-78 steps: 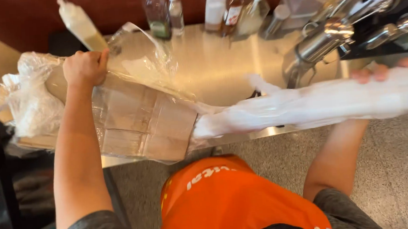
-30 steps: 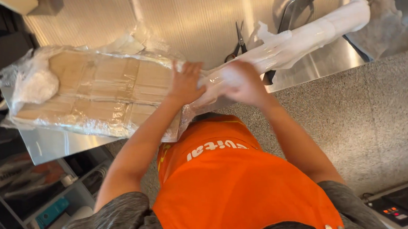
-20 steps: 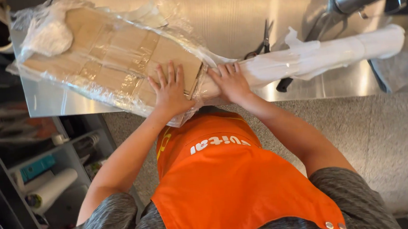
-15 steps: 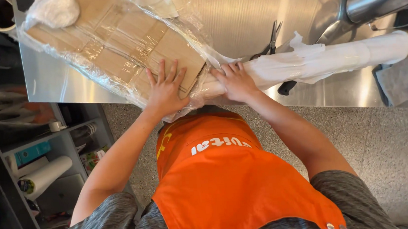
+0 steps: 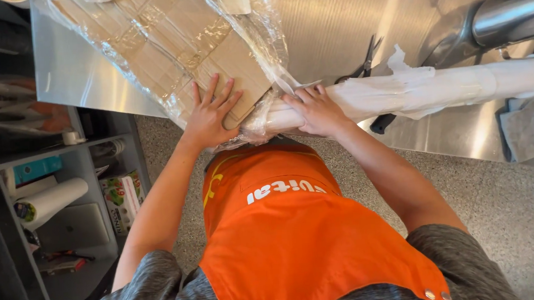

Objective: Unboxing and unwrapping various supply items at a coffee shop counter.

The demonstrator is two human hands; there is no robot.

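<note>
The flat cardboard (image 5: 180, 44) is pale brown, crossed by glossier tan tape strips, and its clear plastic wrap (image 5: 259, 27) shows white glints. The roll of film (image 5: 424, 91) beside the cardboard is milky white. The surface (image 5: 327, 23) under the cardboard is brushed silver steel with fine lines. The scissors (image 5: 363, 64) above the roll are dark grey with black handles. The apron (image 5: 297, 241) below the cardboard is bright orange with white lettering, over a heathered grey shirt (image 5: 146, 293). The floor (image 5: 517, 202) is speckled grey-beige. On the grey shelf (image 5: 64, 162) left of the apron lie a white paper roll (image 5: 51, 203) and a teal box (image 5: 36, 170).
</note>
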